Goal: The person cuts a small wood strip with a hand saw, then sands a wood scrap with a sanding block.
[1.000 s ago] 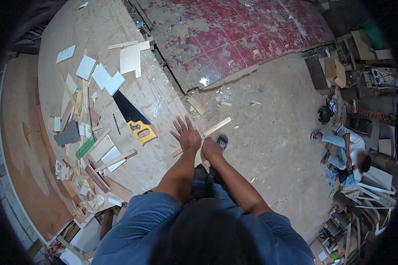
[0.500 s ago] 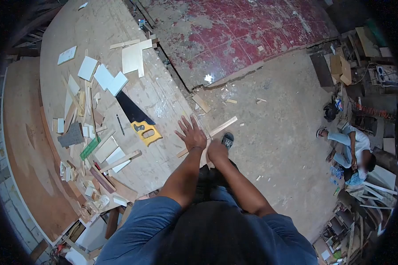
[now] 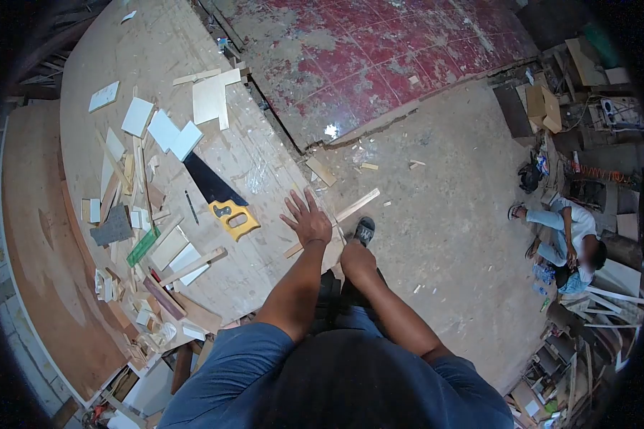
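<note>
My left hand presses flat with spread fingers on a narrow wooden strip at the table's edge. The strip runs beneath the palm and sticks out past the edge over the floor. My right hand is closed in a fist just off the edge, close to the strip and nearer my body. Whatever it grips is hidden by the fingers. Left of my left hand, a handsaw with a yellow handle and dark blade lies on the table, touched by neither hand. A dark pencil-like stick rests beyond it.
The wooden worktable carries white board offcuts, a pale L-shaped panel, a green piece and several wood scraps. On the right a person sits near piled materials. Wood bits and a block lie on the floor.
My right hand has drawn back a little toward my body and to the right. My left hand stays on the strip. The whole view has shifted slightly.
</note>
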